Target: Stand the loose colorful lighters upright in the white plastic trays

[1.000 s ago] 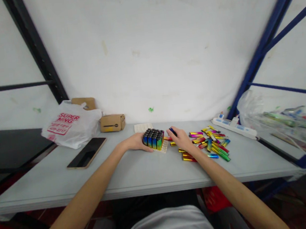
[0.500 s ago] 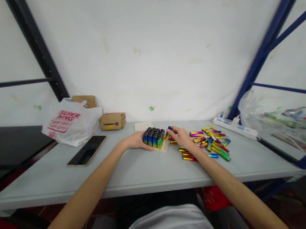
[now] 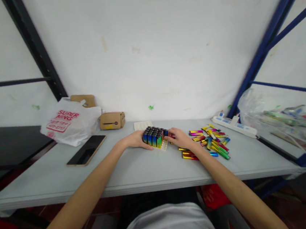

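Several upright lighters [image 3: 152,138] with black tops and shiny blue, green and yellow bodies stand packed in rows in a pale slotted tray [image 3: 164,145]. My left hand [image 3: 138,140] is wrapped round the left side of this block, thumb along its front. At the block's right edge, my right hand [image 3: 179,138] pinches a lighter [image 3: 166,132] with a dark top; its lower part is partly covered by my fingers. To the right of that hand lies a loose pile of shiny multicoloured lighters [image 3: 213,141], partly behind my right forearm.
A second pale slotted tray [image 3: 143,125] lies at the back near the wall. On the left are a phone [image 3: 87,150], a white plastic bag [image 3: 70,121] and a small cardboard box [image 3: 112,120]. A power strip [image 3: 235,127] and a clear plastic bag [image 3: 253,109] are on the right.
My right hand has moved slightly left and brought its lighter against the right side of the upright block. My left hand stays on the block.
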Available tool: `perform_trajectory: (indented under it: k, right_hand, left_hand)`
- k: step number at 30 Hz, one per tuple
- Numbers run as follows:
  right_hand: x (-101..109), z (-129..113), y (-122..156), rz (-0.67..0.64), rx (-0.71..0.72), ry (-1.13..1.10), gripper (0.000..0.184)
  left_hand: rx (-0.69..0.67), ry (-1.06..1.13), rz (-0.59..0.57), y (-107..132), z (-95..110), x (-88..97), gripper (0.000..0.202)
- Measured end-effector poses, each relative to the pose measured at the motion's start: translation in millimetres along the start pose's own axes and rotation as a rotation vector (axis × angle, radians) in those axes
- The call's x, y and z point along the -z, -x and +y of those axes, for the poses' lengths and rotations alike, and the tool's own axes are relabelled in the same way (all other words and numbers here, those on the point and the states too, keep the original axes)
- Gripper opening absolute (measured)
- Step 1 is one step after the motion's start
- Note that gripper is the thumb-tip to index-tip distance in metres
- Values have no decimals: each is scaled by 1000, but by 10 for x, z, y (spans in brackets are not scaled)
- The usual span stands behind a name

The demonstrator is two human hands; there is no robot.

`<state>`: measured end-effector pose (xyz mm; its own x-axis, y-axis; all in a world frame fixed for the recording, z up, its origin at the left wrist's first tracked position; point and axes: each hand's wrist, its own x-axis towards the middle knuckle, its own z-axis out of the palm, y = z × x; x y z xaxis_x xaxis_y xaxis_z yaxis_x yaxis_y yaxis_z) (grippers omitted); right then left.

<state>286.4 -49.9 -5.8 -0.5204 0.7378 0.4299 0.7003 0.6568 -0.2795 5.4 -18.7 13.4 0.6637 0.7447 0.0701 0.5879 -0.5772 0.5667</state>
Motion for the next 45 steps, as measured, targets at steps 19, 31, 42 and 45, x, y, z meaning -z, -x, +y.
perform_trajectory:
  k: [19,31,42,45]
  right_hand:
    - [-62,339,71,-3,-385,-23,20]
    - [95,126,-9,167,-294,-298,46]
    - [127,215,-19,370,-346,-356,50]
    - [89,180,-30,326,-329,-475,49]
  left_hand:
    - [-18,5,10,10,0,5,83]
    - [-31,22,-4,2,-25,-7,79]
    - [-15,20,-4,1,-24,7,85]
    - [-9,6,-2,-4,-29,1,83]
